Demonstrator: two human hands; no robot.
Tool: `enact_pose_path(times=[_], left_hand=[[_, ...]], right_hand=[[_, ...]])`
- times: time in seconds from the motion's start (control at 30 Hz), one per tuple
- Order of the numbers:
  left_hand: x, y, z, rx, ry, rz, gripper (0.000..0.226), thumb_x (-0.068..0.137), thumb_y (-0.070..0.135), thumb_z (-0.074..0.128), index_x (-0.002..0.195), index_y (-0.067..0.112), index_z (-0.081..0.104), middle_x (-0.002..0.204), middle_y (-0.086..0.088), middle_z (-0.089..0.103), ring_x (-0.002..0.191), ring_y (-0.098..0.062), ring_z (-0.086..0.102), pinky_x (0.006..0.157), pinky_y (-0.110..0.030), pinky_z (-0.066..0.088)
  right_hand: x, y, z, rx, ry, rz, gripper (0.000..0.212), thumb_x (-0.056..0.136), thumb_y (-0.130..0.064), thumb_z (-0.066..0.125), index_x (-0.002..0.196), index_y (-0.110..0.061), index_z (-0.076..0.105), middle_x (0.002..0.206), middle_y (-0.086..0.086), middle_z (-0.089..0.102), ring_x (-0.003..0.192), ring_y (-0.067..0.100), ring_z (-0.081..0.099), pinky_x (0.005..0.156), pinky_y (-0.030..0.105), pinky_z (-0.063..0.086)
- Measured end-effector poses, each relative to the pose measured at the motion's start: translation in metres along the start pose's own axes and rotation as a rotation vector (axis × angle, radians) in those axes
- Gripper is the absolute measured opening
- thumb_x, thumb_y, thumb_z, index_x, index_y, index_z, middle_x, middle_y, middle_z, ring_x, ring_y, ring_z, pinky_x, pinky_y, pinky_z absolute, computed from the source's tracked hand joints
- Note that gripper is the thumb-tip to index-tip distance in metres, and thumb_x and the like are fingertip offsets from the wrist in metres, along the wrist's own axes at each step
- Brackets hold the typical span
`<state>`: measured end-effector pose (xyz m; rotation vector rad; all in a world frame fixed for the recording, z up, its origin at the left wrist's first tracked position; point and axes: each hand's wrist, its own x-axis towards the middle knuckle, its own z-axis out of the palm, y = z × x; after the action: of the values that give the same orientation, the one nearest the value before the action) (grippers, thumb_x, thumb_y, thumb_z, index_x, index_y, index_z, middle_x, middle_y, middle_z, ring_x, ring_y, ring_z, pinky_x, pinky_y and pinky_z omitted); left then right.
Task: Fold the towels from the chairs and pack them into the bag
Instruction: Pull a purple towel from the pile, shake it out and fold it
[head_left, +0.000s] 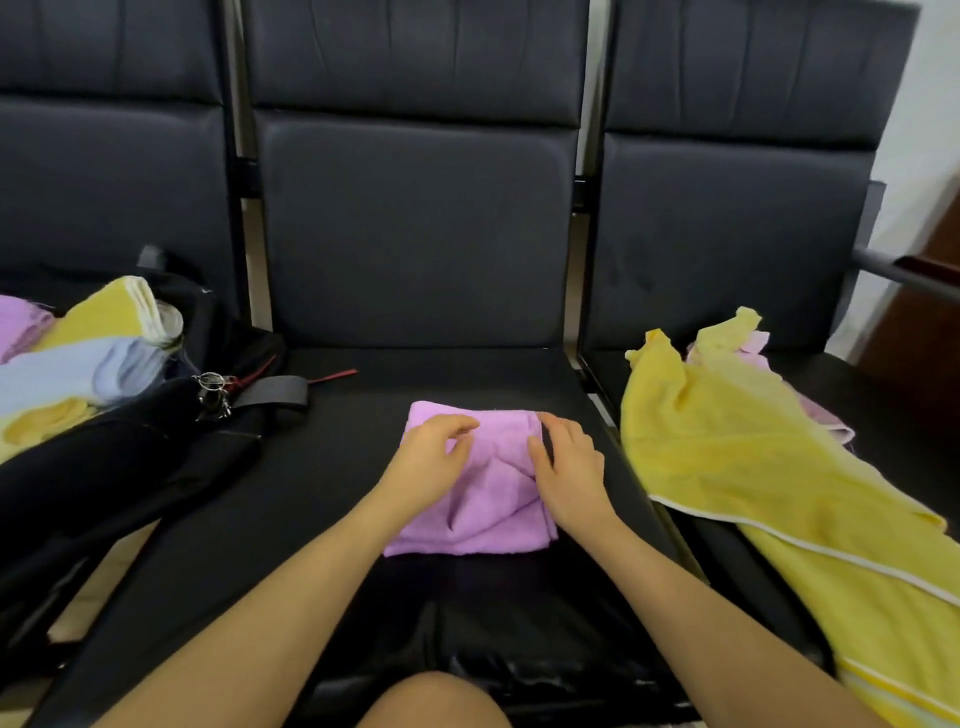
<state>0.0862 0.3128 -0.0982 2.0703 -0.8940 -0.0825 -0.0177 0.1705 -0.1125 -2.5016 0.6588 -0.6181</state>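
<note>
Your left hand (434, 457) rests on the upper left part of the purple towel (475, 488), fingers loosely curled and not pinching the cloth as far as the view shows. Your right hand (566, 470) lies on the towel's right side, fingers pointing toward 11 o'clock and pressing down along a raised fold; whether the thumb holds any cloth you cannot tell. The towel is folded into a rough rectangle in the middle of the centre seat (332, 467), its long axis running from 6 to 12 o'clock, away from you, with creases fanning out between your hands. At 9 o'clock, on the left seat, the black bag (130, 457) lies open with folded yellow, pale blue and purple towels (78, 358) stacked in its mouth; its strap (270, 392) and a metal clasp (212, 395) spill onto the centre seat, apart from the towel. At 3 o'clock, a yellow towel (753, 467) sprawls unfolded over the right seat, just beside your right hand, covering most of a pink towel (826, 421).
</note>
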Motion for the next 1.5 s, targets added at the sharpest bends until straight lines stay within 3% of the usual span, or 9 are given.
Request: enact_pose_path(times=[0.1, 0.27, 0.43, 0.57, 0.77, 1.07, 1.2, 1.37, 1.5], left_hand=[[-0.005, -0.022, -0.012, 0.431, -0.084, 0.012, 0.039, 0.098, 0.025, 0.045, 0.137, 0.026, 0.049, 0.147, 0.006, 0.041, 0.135, -0.015, 0.035, 0.107, -0.03, 0.027], [-0.011, -0.042, -0.008, 0.627, -0.357, -0.102, 0.054, 0.102, 0.044, 0.023, 0.153, 0.03, 0.01, 0.16, 0.009, -0.004, 0.147, -0.013, -0.003, 0.116, -0.038, 0.001], [-0.008, -0.055, 0.0, 0.635, -0.339, -0.213, 0.055, 0.102, 0.047, 0.012, 0.152, 0.032, -0.006, 0.158, 0.01, -0.019, 0.147, -0.018, -0.012, 0.115, -0.045, -0.011], [-0.002, -0.061, 0.006, 0.659, -0.258, -0.241, 0.056, 0.1, 0.048, 0.01, 0.152, 0.034, -0.006, 0.158, 0.011, -0.018, 0.147, -0.021, -0.01, 0.115, -0.048, -0.014], [0.007, -0.066, 0.007, 0.632, -0.224, -0.233, 0.056, 0.101, 0.049, 0.013, 0.152, 0.035, -0.005, 0.158, 0.012, -0.018, 0.147, -0.021, -0.011, 0.114, -0.049, -0.013], [-0.024, -0.052, -0.005, 0.404, -0.327, 0.046, 0.038, 0.096, 0.049, 0.04, 0.132, 0.041, 0.051, 0.152, 0.013, 0.029, 0.142, -0.008, 0.015, 0.105, -0.027, 0.003], [-0.039, -0.048, -0.007, 0.392, -0.409, 0.138, 0.035, 0.099, 0.041, 0.039, 0.132, 0.041, 0.05, 0.154, 0.012, 0.028, 0.143, -0.006, 0.015, 0.11, -0.028, 0.004], [-0.044, -0.047, -0.011, 0.402, -0.418, 0.154, 0.036, 0.1, 0.042, 0.04, 0.135, 0.042, 0.047, 0.155, 0.012, 0.026, 0.145, -0.011, 0.013, 0.112, -0.029, 0.004], [-0.049, -0.048, -0.018, 0.406, -0.258, 0.21, 0.053, 0.083, 0.062, 0.034, 0.115, 0.036, 0.066, 0.123, 0.013, 0.051, 0.122, -0.007, 0.04, 0.093, -0.026, 0.023]], right_hand=[[0.002, -0.003, 0.006, -0.13, -0.076, -0.174, 0.039, 0.101, -0.034, 0.04, 0.138, -0.022, 0.044, 0.137, -0.003, 0.046, 0.12, 0.015, 0.044, 0.097, 0.025, 0.026], [0.011, -0.012, 0.016, -0.218, -0.204, -0.244, 0.042, 0.103, -0.039, 0.032, 0.139, -0.025, 0.046, 0.139, -0.008, 0.052, 0.126, 0.008, 0.045, 0.102, 0.025, 0.02], [0.02, -0.004, 0.025, -0.367, -0.432, -0.18, 0.052, 0.104, -0.041, 0.017, 0.152, -0.022, 0.017, 0.16, -0.009, 0.011, 0.146, 0.002, 0.004, 0.117, 0.035, -0.004], [0.032, 0.003, 0.03, -0.405, -0.48, -0.211, 0.053, 0.103, -0.043, 0.014, 0.153, -0.026, 0.003, 0.16, -0.011, -0.004, 0.145, 0.001, -0.007, 0.115, 0.037, -0.013], [0.037, 0.002, 0.028, -0.298, -0.467, -0.191, 0.052, 0.103, -0.044, 0.019, 0.153, -0.029, 0.01, 0.16, -0.012, 0.002, 0.145, 0.0, -0.002, 0.114, 0.039, -0.016], [0.019, -0.003, 0.012, 0.185, -0.449, -0.027, 0.042, 0.1, -0.038, 0.044, 0.141, -0.04, 0.036, 0.135, -0.02, 0.045, 0.134, 0.007, 0.02, 0.115, 0.031, 0.001], [0.008, 0.002, 0.001, 0.106, -0.434, -0.094, 0.051, 0.09, -0.041, 0.061, 0.133, -0.052, 0.037, 0.113, -0.015, 0.052, 0.117, 0.009, 0.033, 0.101, 0.023, 0.012], [-0.006, 0.002, -0.023, 0.058, -0.339, -0.225, 0.02, 0.08, -0.038, 0.073, 0.097, -0.041, 0.063, 0.104, -0.016, 0.052, 0.106, 0.003, 0.043, 0.094, 0.023, 0.013], [-0.014, 0.005, -0.03, -0.185, -0.272, -0.404, 0.005, 0.086, -0.033, 0.067, 0.091, -0.031, 0.068, 0.102, -0.018, 0.051, 0.103, 0.002, 0.044, 0.091, 0.02, 0.011]])
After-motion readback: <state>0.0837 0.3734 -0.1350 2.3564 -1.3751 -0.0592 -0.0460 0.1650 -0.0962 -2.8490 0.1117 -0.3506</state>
